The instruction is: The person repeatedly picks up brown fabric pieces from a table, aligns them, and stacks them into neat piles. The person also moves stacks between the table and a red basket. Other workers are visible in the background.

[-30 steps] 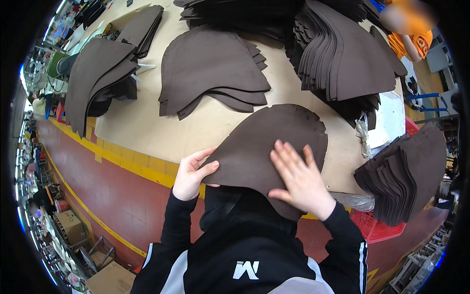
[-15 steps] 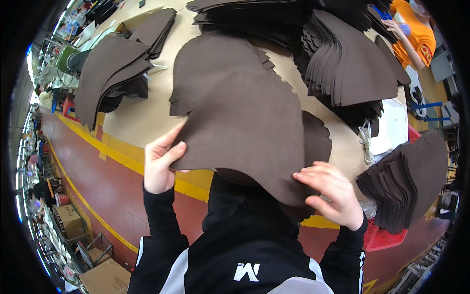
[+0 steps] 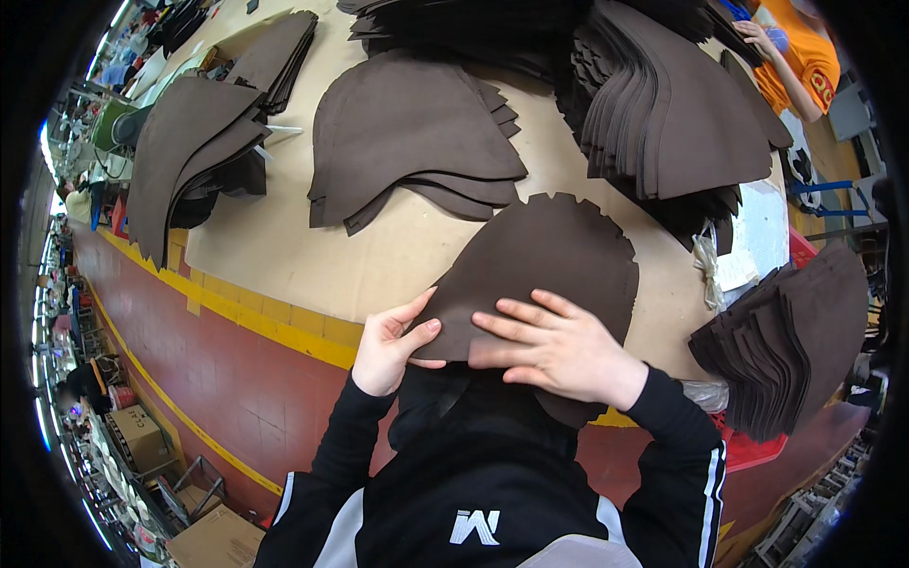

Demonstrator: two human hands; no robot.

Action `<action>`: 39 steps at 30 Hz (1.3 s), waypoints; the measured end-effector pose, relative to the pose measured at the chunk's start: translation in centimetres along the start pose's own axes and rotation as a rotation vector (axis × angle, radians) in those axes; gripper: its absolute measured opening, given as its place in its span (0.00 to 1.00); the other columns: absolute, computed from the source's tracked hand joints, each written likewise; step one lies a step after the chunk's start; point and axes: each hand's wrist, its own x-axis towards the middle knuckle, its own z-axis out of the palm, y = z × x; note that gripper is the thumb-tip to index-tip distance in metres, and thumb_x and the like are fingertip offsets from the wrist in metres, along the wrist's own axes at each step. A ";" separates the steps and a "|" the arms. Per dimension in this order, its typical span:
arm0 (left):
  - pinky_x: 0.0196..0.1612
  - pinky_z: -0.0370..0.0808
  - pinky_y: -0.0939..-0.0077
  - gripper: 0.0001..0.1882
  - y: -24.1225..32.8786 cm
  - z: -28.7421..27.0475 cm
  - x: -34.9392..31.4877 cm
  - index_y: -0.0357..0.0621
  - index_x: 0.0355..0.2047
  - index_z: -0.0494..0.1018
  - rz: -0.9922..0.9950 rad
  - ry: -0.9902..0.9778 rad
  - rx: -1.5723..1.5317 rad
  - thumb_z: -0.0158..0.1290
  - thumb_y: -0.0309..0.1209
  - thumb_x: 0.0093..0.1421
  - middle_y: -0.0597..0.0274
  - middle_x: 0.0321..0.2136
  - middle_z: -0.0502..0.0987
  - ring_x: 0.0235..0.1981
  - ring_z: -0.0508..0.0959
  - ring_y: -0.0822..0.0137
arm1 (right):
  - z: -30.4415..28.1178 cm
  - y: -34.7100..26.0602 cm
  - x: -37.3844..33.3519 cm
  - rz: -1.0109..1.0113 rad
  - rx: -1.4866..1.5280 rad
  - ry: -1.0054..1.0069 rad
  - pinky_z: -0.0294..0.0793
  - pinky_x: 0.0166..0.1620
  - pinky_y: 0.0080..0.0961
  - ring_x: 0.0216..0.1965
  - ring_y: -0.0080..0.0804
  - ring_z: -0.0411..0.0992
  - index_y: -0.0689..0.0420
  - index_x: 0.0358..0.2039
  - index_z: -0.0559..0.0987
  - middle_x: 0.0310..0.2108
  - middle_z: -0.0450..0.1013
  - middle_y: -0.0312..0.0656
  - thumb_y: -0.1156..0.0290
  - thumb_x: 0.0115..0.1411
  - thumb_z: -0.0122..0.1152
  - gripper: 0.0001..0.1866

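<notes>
A dark brown cut panel with a notched, rounded far edge lies at the table's near edge, close to my body. My left hand pinches its left corner, thumb on top and fingers partly beneath. My right hand rests flat on the panel's near part with fingers spread, slightly blurred. More brown material shows below my right wrist, partly hidden by that hand. Just beyond lies a small fanned stack of like panels, its layers slightly offset.
Further panel stacks stand at the left, at the right and along the far side. Another stack rests over a red crate at the right. A person in orange stands at the far right. Cardboard boxes sit lower left.
The panel has come off the middle stack, toward my body, uncovering that stack. My left hand has shifted right with its corner. My right hand has moved left, onto the panel.
</notes>
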 end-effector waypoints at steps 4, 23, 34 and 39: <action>0.33 0.87 0.71 0.30 0.0 -0.6 0.5 0.35 0.65 0.65 -0.032 -0.012 0.006 0.59 0.25 0.64 0.60 0.52 0.77 0.41 0.81 0.72 | -1.4 3.3 0.7 0.172 -0.097 0.047 0.55 0.71 0.43 0.68 0.31 0.62 0.37 0.68 0.67 0.69 0.64 0.29 0.47 0.67 0.51 0.30; 0.33 0.87 0.71 0.28 -0.4 -0.8 0.9 0.37 0.65 0.66 0.017 -0.046 0.053 0.58 0.24 0.64 0.58 0.53 0.77 0.40 0.81 0.71 | -0.2 3.2 2.6 0.073 -0.125 0.080 0.55 0.71 0.44 0.70 0.30 0.60 0.35 0.67 0.69 0.69 0.63 0.30 0.41 0.63 0.52 0.33; 0.36 0.80 0.78 0.25 4.7 -5.2 2.6 0.34 0.61 0.71 0.645 0.361 0.061 0.58 0.22 0.63 0.55 0.49 0.80 0.42 0.80 0.73 | -5.2 6.1 -5.2 0.556 -0.209 0.282 0.52 0.69 0.55 0.68 0.54 0.59 0.55 0.67 0.66 0.67 0.63 0.49 0.42 0.61 0.57 0.41; 0.64 0.64 0.67 0.31 9.4 -9.5 7.4 0.35 0.67 0.64 0.862 0.469 0.426 0.58 0.29 0.66 0.52 0.60 0.72 0.62 0.70 0.63 | -0.7 -2.4 -2.9 0.174 -0.004 -0.007 0.53 0.71 0.45 0.70 0.35 0.59 0.50 0.69 0.64 0.71 0.60 0.39 0.37 0.57 0.56 0.45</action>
